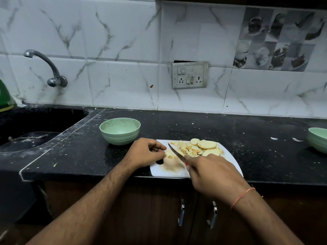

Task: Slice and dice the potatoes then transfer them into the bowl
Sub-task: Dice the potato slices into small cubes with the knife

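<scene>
A white cutting board lies at the front edge of the black counter. On it are round potato slices at the far right and a heap of diced potato in the middle. My left hand pinches a small piece of potato at the board's left side. My right hand grips a knife by its red handle, the blade pointing up-left beside that piece. An empty light green bowl stands just behind my left hand.
A sink with a pan and spoon lies at the left under a wall tap. A second green bowl sits at the counter's right edge. Potato scraps dot the counter. A wall socket is behind the board.
</scene>
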Tool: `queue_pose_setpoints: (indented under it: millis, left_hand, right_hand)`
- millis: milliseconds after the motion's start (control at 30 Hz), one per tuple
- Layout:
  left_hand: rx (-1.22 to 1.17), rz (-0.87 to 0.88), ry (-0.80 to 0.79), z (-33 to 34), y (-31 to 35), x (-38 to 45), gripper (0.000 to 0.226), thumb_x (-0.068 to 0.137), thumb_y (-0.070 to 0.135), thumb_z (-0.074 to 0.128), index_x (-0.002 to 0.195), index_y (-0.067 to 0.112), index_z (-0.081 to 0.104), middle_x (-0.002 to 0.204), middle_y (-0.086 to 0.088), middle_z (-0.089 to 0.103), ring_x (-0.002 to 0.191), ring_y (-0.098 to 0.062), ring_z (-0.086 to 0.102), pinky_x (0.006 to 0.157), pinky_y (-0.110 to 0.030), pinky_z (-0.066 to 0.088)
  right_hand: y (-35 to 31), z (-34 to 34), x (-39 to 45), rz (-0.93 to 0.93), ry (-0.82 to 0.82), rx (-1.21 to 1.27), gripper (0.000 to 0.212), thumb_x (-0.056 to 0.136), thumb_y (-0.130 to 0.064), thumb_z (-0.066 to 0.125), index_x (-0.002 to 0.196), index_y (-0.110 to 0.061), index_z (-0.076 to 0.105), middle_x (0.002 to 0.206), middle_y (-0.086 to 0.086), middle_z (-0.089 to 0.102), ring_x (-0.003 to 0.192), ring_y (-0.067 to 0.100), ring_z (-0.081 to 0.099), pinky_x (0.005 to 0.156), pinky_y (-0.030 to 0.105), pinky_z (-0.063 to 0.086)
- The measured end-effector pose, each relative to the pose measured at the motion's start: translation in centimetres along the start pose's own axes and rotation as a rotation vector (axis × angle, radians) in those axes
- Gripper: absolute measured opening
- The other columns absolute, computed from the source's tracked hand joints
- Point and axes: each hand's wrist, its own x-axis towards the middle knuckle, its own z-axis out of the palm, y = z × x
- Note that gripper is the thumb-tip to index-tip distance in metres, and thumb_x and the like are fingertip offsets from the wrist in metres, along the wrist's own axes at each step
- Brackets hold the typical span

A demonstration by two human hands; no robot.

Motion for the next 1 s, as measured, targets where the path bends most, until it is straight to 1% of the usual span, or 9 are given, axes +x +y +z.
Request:
queue_pose_setpoints:
  millis: [133,200,300,367,533,700,833,900,1000]
  left_hand:
    - [-0.006,0.012,-0.007,0.1,-0.3,0.2,0.015,0.082,0.018,0.083,0.093,0.027,0.083,0.080,0.006,0.081,0.084,-0.013,0.079,0.093,-0.035,0.062]
    - [-0.018,0.018,-0.006,0.1,-0.3,0.2,0.015,0.082,0.016,0.083,0.093,0.026,0.083,0.080,0.005,0.081,0.082,-0.012,0.079,0.092,-0.034,0.062]
    - [-0.042,0.019,-0.007,0.2,-0.3,0.2,0.015,0.083,0.013,0.084,0.093,0.023,0.083,0.080,0.002,0.081,0.079,-0.013,0.080,0.088,-0.031,0.061]
    - [-0.057,0.009,-0.010,0.2,-0.4,0.3,0.014,0.083,0.012,0.085,0.092,0.022,0.082,0.079,0.001,0.081,0.078,-0.015,0.080,0.087,-0.031,0.061]
    - [-0.070,-0.015,-0.023,0.1,-0.6,0.7,0.014,0.081,0.014,0.091,0.089,0.018,0.080,0.079,-0.002,0.081,0.076,-0.019,0.080,0.089,-0.038,0.063]
    - [-0.051,-0.023,-0.028,0.1,-0.6,0.8,0.015,0.079,0.016,0.092,0.088,0.017,0.080,0.078,-0.003,0.081,0.077,-0.022,0.080,0.094,-0.049,0.062]
    - [-0.035,-0.026,-0.008,0.1,-0.4,0.7,0.015,0.080,0.016,0.092,0.088,0.019,0.080,0.078,0.000,0.081,0.078,-0.019,0.080,0.094,-0.046,0.062]
    - [-0.027,-0.011,-0.004,0.2,-0.4,0.6,0.014,0.081,0.018,0.092,0.090,0.021,0.081,0.078,0.002,0.081,0.080,-0.018,0.080,0.094,-0.043,0.062]
    - [-0.024,0.024,-0.002,0.1,-0.9,0.7,0.011,0.086,0.023,0.089,0.094,0.026,0.083,0.081,0.007,0.081,0.086,-0.013,0.079,0.098,-0.042,0.060]
  right_hand:
    - [-0.6,0.7,0.8,0.000,0.009,0.000,0.032,0.104,-0.037,0.037,0.127,-0.032,0.058,0.080,-0.002,0.050,0.091,0.028,0.060,0.068,0.036,0.044]
    - [-0.8,1.2,1.2,0.007,-0.005,-0.012,0.031,0.103,-0.037,0.037,0.124,-0.030,0.059,0.086,0.000,0.057,0.089,0.027,0.058,0.066,0.036,0.040]
    - [-0.9,1.9,1.8,-0.009,-0.016,-0.031,0.034,0.102,-0.036,0.037,0.127,-0.030,0.060,0.101,0.002,0.068,0.097,0.027,0.062,0.068,0.035,0.041]
    - [-0.9,2.0,2.1,-0.018,-0.029,-0.036,0.036,0.102,-0.035,0.038,0.132,-0.032,0.058,0.103,0.001,0.069,0.098,0.026,0.062,0.069,0.035,0.042]
    - [0.1,1.8,2.3,-0.064,-0.115,-0.017,0.032,0.101,-0.035,0.039,0.128,-0.034,0.058,0.087,-0.001,0.061,0.092,0.025,0.061,0.071,0.035,0.046]
    - [0.3,1.2,1.7,-0.115,-0.139,-0.057,0.034,0.102,-0.035,0.040,0.132,-0.032,0.057,0.097,0.004,0.067,0.094,0.029,0.062,0.071,0.036,0.046]
    - [1.2,0.4,0.3,-0.118,-0.110,-0.147,0.033,0.104,-0.040,0.037,0.132,-0.036,0.053,0.077,-0.002,0.049,0.083,0.029,0.056,0.067,0.037,0.041]
    - [2.2,0.0,-0.1,-0.102,-0.079,-0.153,0.035,0.104,-0.044,0.034,0.135,-0.040,0.051,0.082,-0.003,0.056,0.086,0.028,0.060,0.067,0.037,0.044]
    - [3.6,0.2,0.0,-0.090,-0.034,-0.072,0.040,0.103,-0.048,0.037,0.142,-0.046,0.046,0.097,-0.004,0.070,0.098,0.024,0.064,0.077,0.038,0.054]
